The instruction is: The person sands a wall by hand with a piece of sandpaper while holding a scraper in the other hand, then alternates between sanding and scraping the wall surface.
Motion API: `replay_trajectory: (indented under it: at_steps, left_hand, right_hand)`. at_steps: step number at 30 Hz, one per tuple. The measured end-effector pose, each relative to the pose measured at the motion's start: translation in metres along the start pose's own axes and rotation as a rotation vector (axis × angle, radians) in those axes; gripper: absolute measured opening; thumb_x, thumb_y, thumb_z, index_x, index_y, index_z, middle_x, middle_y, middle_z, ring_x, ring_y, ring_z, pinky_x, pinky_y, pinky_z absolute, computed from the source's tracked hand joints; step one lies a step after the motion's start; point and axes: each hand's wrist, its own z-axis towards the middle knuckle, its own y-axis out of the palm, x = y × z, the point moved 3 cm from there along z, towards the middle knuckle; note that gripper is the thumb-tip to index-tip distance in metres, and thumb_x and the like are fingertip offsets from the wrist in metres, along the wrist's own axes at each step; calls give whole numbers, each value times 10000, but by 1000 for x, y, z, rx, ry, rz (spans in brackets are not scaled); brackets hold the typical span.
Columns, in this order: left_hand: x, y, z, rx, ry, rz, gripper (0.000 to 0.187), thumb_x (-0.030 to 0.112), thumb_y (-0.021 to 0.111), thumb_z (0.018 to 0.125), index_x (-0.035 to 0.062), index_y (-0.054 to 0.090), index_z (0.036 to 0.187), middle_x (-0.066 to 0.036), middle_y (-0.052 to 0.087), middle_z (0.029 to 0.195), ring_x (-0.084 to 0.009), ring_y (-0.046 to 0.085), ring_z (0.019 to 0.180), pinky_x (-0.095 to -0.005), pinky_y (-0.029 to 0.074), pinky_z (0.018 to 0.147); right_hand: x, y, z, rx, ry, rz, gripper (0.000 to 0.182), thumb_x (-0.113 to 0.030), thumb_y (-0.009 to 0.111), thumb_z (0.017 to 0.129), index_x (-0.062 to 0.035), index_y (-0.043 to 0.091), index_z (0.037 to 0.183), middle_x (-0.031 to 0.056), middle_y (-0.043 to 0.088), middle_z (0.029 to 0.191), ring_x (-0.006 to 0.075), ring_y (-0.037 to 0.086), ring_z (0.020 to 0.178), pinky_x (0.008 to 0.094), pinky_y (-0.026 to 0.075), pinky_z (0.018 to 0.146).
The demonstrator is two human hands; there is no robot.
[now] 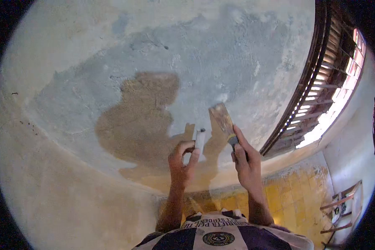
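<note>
My right hand point(246, 163) grips a putty knife point(223, 120) by its dark handle, the broad, smeared blade pointing up toward the wall point(204, 75). Between the thumb and fingers of my left hand point(183, 161) is a narrow white piece point(200, 141), held upright with a dark spot at its top end. Its exact kind cannot be made out. Both hands are raised in front of the wall, side by side and apart. A large grey, rough patch covers much of the wall's paler surface.
A barred window point(321, 87) with a dark frame curves along the right. Below lies a yellow tiled floor point(293, 191). A wooden-framed object point(341, 206) stands at the lower right. My shadow point(139, 112) falls on the wall.
</note>
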Motion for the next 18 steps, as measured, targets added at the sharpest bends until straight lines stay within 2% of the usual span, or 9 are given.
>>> replay_trajectory:
  at_steps: [3,6,9,12,15,18]
  left_hand:
    - [-8,1,-4,31,-26,-81,186,127,696,924,8,650,1060,-98,661,934,-170,646,865,-320,518,820]
    - [2,-3,-8,5,-72,-18,188,134,694,930,2,646,1056,-91,659,944,-167,637,874,-319,515,835]
    - [-2,-12,-13,14,-132,64,193,125,703,922,-3,643,1053,-87,657,954,-162,633,906,-322,513,854]
    - [4,-14,-14,34,-123,8,182,118,713,917,2,648,1042,-74,656,954,-156,637,927,-321,512,867]
    - [3,-21,-20,32,-199,11,204,109,714,919,3,630,1071,-65,645,999,-141,626,961,-322,514,869]
    - [-8,-22,-23,209,-235,-224,267,121,722,917,8,595,1123,-52,620,1038,-135,606,976,-309,505,862]
  right_hand:
    - [-18,14,11,19,-32,51,463,-171,459,1054,-113,457,1513,-19,439,722,92,404,670,237,388,627]
    - [-16,4,-2,-30,102,63,461,-165,459,1051,-122,464,1510,-19,456,736,87,416,690,237,394,635]
    - [-6,8,10,-6,-6,25,458,-148,455,1048,-132,475,1505,-23,472,753,86,426,698,235,396,639]
    - [-25,22,26,46,-167,70,455,-203,465,1052,-76,488,1488,-67,427,703,35,347,595,195,290,524]
    - [-11,10,8,13,9,99,459,-232,483,1055,-87,488,1490,-68,430,705,33,347,591,194,287,521]
    - [3,7,11,66,-38,89,467,-260,495,1056,-92,487,1492,-68,426,702,33,346,592,194,289,520]
